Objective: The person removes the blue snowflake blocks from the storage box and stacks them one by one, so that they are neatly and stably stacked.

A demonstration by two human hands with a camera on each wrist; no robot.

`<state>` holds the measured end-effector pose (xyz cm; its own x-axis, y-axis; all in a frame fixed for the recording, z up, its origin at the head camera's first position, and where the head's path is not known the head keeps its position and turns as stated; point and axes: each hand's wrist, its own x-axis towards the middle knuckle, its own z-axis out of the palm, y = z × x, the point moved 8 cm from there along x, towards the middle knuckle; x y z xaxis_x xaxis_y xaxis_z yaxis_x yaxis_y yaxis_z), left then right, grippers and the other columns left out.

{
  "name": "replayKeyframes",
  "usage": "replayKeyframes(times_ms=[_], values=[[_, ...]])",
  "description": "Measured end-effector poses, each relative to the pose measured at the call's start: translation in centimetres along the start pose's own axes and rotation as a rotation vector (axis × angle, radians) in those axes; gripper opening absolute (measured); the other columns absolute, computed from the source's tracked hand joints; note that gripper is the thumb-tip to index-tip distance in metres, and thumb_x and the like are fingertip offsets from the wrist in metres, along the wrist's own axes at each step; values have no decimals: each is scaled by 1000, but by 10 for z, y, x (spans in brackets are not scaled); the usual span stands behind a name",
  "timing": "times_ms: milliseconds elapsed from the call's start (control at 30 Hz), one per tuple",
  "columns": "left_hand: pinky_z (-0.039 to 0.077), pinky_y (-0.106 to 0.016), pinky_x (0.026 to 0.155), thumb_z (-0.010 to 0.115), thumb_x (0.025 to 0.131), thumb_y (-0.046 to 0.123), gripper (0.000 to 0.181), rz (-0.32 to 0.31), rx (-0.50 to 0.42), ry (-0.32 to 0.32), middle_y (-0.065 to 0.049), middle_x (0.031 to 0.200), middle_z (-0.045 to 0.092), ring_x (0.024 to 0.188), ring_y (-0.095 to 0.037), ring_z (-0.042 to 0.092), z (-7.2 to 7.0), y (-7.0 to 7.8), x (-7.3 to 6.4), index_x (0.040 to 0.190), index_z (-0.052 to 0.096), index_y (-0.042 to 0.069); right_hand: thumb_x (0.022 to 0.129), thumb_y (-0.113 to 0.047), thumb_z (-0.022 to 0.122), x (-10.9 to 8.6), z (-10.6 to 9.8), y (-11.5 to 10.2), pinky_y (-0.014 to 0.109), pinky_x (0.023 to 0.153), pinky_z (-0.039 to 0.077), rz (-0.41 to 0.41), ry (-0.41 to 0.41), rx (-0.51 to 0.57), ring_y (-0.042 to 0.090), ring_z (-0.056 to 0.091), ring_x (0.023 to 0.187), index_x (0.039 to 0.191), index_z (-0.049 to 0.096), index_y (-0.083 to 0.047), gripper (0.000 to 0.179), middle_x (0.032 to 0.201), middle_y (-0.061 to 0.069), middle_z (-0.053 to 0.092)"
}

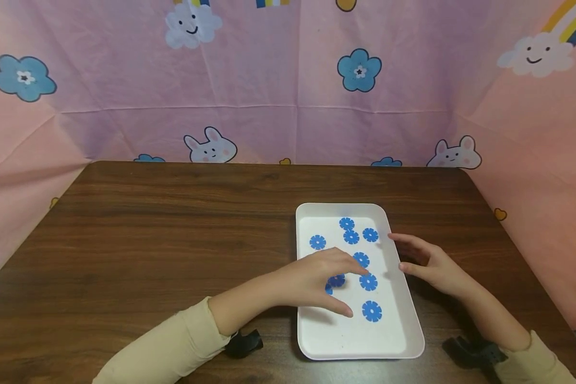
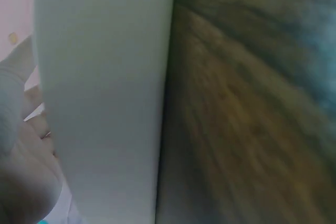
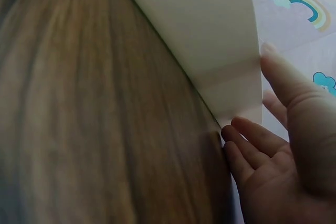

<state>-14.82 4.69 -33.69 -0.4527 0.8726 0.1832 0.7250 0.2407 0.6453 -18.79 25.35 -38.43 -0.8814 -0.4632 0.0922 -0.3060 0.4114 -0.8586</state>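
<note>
A white rectangular tray (image 1: 345, 341) holds several flat blue notched discs, like snowflake building pieces. My left hand (image 1: 314, 277) hovers over the tray's middle, thumb and fingers spread apart. Under it, one blue disc (image 1: 336, 280) and part of another show between thumb and forefinger, and its forefinger tip overlaps the edge of a third disc (image 1: 368, 282). Beside the tray's right wall is my right hand (image 1: 434, 266), its fingers loosely bent and fingertips right at the rim. In the right wrist view, those fingers (image 3: 260, 135) lie along the tray's outer wall (image 3: 210, 30).
The tray stands on a dark wood-grain table (image 1: 173, 229), right of centre. More discs lie near its far end, including one disc (image 1: 318, 242) at the left, and a lone disc (image 1: 372, 311) sits nearer. A patterned pink cloth (image 1: 269, 80) hangs behind the table.
</note>
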Motion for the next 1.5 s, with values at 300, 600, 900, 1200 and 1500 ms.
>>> replayKeyframes(times_ms=[300, 600, 900, 1200, 1500], values=[[32, -17, 98, 79, 78, 39, 60, 36, 90, -137, 3, 125, 59, 118, -6, 46, 21, -2, 17, 129, 60, 13, 89, -4, 66, 1, 1, -4, 45, 91, 45, -35, -12, -25, 34, 49, 122, 141, 43, -4, 57, 142, 18, 44], [32, -14, 94, 79, 78, 40, 53, 65, 222, -238, 6, 117, 59, 110, -6, 47, 36, -3, 32, 123, 65, 17, 89, -3, 65, 2, 1, -3, 31, 91, 45, -44, -10, -16, 28, 50, 122, 141, 43, -3, 57, 142, 18, 44], [32, -15, 87, 78, 78, 42, 51, 58, 325, -326, 10, 110, 58, 100, -4, 44, 48, -3, 43, 123, 65, 22, 89, -2, 65, 1, 0, -2, 28, 91, 45, -34, -14, -2, 32, 50, 121, 141, 42, -3, 58, 141, 19, 44], [30, -15, 87, 76, 78, 46, 45, 93, 376, -331, 14, 104, 56, 97, -3, 43, 56, -1, 50, 117, 69, 26, 89, 0, 64, 1, 1, -3, 25, 90, 44, -47, -21, 27, 14, 51, 120, 141, 41, -1, 57, 139, 23, 44], [28, -16, 88, 75, 80, 45, 39, 80, 330, -352, 14, 104, 59, 103, -2, 44, 59, -1, 53, 113, 72, 25, 89, 0, 64, 0, 0, -2, 24, 90, 44, -37, -22, 12, 11, 51, 119, 141, 41, -1, 56, 139, 23, 44]])
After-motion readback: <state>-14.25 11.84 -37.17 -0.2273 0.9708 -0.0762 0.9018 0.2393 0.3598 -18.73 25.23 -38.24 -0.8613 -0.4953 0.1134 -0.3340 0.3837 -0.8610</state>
